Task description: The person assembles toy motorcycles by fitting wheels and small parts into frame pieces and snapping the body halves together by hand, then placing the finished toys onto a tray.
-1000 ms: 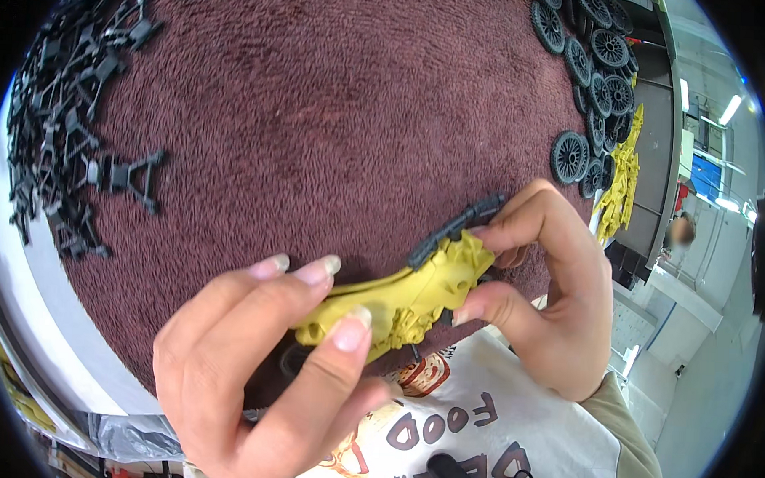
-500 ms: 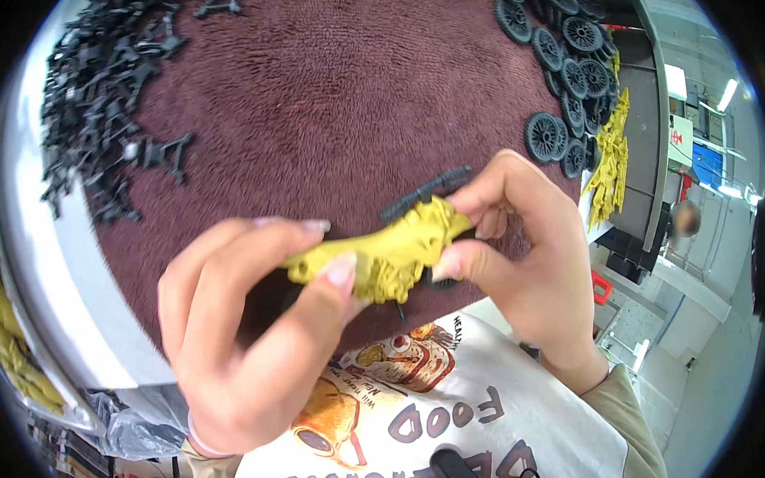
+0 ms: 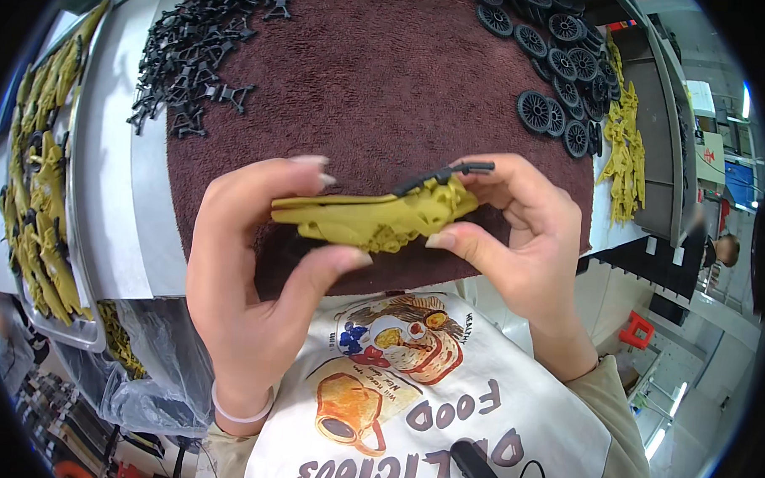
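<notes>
A yellow plastic toy motorcycle body (image 3: 366, 222) is held level above the cloth in front of me. My right hand (image 3: 526, 231) pinches its right end, thumb below and fingers behind. Along the top of that end lies a thin black plastic part (image 3: 444, 174), sticking out past the yellow body toward my right fingers; how it is joined I cannot tell. Around the body's left end is my left hand (image 3: 256, 251), its fingers raised and spread above it and its thumb just under its lower edge. Its grip looks loosened, not closed on the body.
Small black plastic frames (image 3: 195, 60) lie heaped at the far left of the brown cloth (image 3: 362, 87). Black spoked wheels (image 3: 565, 73) are piled at the far right, beside more yellow parts (image 3: 625, 155). A tray (image 3: 80, 330) of yellow and black pieces stands at the left.
The yellow body has turned more level, and the black part now lies along its top. My left fingers have spread away from it. The view has shifted, bringing in the left tray.
</notes>
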`<state>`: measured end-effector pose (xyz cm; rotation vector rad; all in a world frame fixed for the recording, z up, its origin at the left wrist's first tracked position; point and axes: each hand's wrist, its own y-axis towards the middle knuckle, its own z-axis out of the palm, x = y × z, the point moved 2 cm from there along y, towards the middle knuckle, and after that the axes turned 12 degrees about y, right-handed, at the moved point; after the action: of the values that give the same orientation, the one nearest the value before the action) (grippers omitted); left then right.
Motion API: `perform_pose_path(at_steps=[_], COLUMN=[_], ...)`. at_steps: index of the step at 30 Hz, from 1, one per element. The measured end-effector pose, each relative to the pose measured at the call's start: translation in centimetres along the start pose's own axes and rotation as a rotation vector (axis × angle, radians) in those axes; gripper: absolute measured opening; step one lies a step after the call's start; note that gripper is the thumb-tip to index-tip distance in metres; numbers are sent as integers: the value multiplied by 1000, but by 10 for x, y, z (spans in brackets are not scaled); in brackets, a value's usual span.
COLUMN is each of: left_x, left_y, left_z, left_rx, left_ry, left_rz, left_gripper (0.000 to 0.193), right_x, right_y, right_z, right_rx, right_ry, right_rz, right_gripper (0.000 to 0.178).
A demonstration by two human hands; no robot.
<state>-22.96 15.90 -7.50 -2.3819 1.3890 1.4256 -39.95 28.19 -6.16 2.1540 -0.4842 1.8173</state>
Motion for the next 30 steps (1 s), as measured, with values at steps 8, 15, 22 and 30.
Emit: perform_pose_path(at_steps=[8, 15, 22, 30], left_x=[-5, -22, -27, -31], left_y=[-18, -20, -18, -14], left_z=[2, 6, 6, 8], left_rx=[-131, -280, -298, -287], left_ry=[-519, -482, -501, -493], left_rz=[-96, -28, -76, -88], left_gripper=[40, 37, 40, 41], right_x=[14, 25, 27, 21], right_y=[-9, -14, -15, -12], right_z=[5, 2, 1, -5], right_rx=[-20, 145, 118, 115], right_ry=[125, 34, 162, 231], right_rz=[-248, -352, -331, -336], right_gripper=[39, 49, 49, 50])
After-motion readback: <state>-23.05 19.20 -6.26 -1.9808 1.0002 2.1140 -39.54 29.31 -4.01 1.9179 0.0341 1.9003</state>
